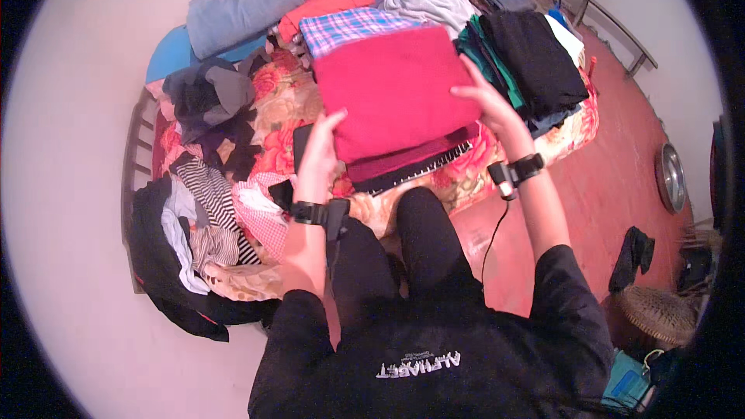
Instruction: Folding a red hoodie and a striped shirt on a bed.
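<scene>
A folded red cloth [396, 93] lies on top of a stack in the middle of the bed. My left hand [320, 146] grips its left edge, thumb over the top. On the opposite edge my right hand [490, 102] holds it too, with the thumb on top and some fingers hidden at the side. Below the near edge show a dark red fold [411, 152] and a black cloth with white edge marks [419, 171]. A blue and pink checked cloth [353, 29] sticks out at the far edge.
A pile of folded black and green clothes [535, 62] stands right of the stack. Loose clothes [225, 209] heap up at the left edge of the floral bed [287, 101]. Jeans [244, 12] lie at the back. A metal bowl [671, 178] rests by the right wall.
</scene>
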`<action>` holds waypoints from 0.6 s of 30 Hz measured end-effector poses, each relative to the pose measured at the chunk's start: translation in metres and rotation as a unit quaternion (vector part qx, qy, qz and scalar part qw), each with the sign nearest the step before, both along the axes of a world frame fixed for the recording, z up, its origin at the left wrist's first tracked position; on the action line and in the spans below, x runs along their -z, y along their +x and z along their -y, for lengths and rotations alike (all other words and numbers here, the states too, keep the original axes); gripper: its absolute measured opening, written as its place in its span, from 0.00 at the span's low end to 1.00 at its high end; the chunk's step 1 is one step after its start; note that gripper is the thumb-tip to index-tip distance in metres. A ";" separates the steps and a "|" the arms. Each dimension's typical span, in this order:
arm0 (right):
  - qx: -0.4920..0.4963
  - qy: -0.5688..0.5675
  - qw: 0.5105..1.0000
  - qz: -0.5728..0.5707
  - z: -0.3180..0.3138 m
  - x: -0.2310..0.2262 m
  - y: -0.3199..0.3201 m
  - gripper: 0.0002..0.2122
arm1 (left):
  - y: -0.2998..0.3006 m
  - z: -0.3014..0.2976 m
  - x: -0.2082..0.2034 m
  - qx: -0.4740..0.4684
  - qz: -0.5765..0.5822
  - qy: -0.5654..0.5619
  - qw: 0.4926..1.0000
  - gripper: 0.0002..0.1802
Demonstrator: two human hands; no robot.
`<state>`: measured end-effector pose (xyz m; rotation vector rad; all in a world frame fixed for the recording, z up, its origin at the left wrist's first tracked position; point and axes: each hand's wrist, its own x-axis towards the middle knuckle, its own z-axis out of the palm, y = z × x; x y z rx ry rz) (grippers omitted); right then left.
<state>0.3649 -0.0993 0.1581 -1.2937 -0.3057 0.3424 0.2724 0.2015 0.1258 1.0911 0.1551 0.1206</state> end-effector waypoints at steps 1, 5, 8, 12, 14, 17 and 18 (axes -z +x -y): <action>-0.010 -0.049 0.998 0.050 -0.008 0.029 0.017 0.42 | 0.009 -0.007 0.033 -0.017 -0.027 0.030 0.999 0.30; 0.008 -0.112 0.991 0.079 0.023 0.128 0.069 0.42 | 0.026 0.017 0.087 -0.034 -0.100 0.055 0.993 0.32; 0.026 -0.138 0.986 0.088 -0.007 0.096 0.045 0.39 | 0.016 -0.008 0.088 -0.089 -0.036 0.182 0.979 0.33; 0.026 -0.090 0.990 0.103 -0.005 0.061 0.027 0.37 | 0.013 0.002 0.054 -0.117 0.009 0.170 0.978 0.34; 0.074 -0.265 0.915 0.294 0.005 0.077 0.032 0.35 | 0.016 0.007 0.074 -0.091 -0.016 0.189 0.978 0.35; 0.082 -0.399 0.837 0.365 0.012 0.086 0.028 0.32 | 0.007 0.013 0.083 -0.092 -0.018 0.312 0.946 0.39; 0.079 -0.394 0.838 0.368 0.004 0.081 0.027 0.32 | 0.004 0.010 0.078 -0.120 0.005 0.412 0.903 0.41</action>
